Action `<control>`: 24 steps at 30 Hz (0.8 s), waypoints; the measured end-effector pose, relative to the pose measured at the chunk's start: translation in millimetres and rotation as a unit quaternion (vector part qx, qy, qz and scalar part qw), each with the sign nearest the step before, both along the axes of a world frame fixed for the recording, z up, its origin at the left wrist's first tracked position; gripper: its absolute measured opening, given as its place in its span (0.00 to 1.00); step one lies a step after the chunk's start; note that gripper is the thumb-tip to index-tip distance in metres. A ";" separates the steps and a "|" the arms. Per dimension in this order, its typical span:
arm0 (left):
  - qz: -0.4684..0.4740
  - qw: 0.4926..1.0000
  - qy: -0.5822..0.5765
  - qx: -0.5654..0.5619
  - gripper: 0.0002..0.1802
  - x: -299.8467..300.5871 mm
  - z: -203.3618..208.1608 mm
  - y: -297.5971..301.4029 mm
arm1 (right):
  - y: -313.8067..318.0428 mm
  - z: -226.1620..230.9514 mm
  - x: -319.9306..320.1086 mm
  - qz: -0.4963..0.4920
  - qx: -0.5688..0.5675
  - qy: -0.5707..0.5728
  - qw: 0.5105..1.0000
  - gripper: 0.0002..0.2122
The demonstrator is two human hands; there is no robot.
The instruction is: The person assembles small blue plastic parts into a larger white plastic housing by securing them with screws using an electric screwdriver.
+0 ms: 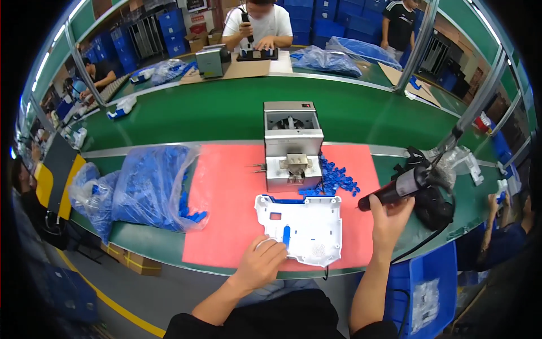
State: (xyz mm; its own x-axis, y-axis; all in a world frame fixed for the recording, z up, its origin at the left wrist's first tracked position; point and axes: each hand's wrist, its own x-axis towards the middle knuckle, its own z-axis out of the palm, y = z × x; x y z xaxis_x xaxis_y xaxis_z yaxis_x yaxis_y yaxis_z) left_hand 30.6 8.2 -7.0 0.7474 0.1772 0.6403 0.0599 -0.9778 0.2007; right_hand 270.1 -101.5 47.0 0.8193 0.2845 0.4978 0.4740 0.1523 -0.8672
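A white plastic housing (307, 231) lies hollow side up on a pink foam mat (223, 186), with a blue strip along its far edge and a slim blue piece (287, 236) near its middle. Curled fingers of my left hand (262, 261) close on the housing's near left edge; the fingertips are partly hidden. To the right, my right hand (389, 217) grips a black electric screwdriver (398, 187), held nearly level with its tip pointing left, above the mat's right edge and apart from the housing.
Behind the housing stands a metal screw feeder (292, 152), small blue plastic parts (337, 176) heaped beside it. Clear bags of blue parts (149, 186) lie left. A green conveyor belt (203, 107) runs beyond; a blue bin (446, 277) sits low right. A co-worker works opposite.
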 end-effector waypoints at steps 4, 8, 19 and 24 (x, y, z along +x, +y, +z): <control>-0.018 0.987 -0.119 -0.109 0.15 -10.7 1.6 -6.2 | -28.4 -42.2 -17.9 -0.090 0.008 0.019 0.996 0.24; -0.029 0.977 -0.193 -0.087 0.13 -14.0 12.0 -8.4 | -45.8 -66.8 -26.9 -0.061 -0.023 0.107 0.992 0.22; -0.039 0.971 -0.221 -0.081 0.12 -21.6 15.4 0.4 | -48.0 -81.0 -29.3 -0.016 -0.166 0.066 0.984 0.07; 0.121 0.949 -0.291 -0.021 0.12 -42.5 22.4 38.4 | -49.3 -94.2 -19.6 -0.013 -0.191 0.004 0.982 0.04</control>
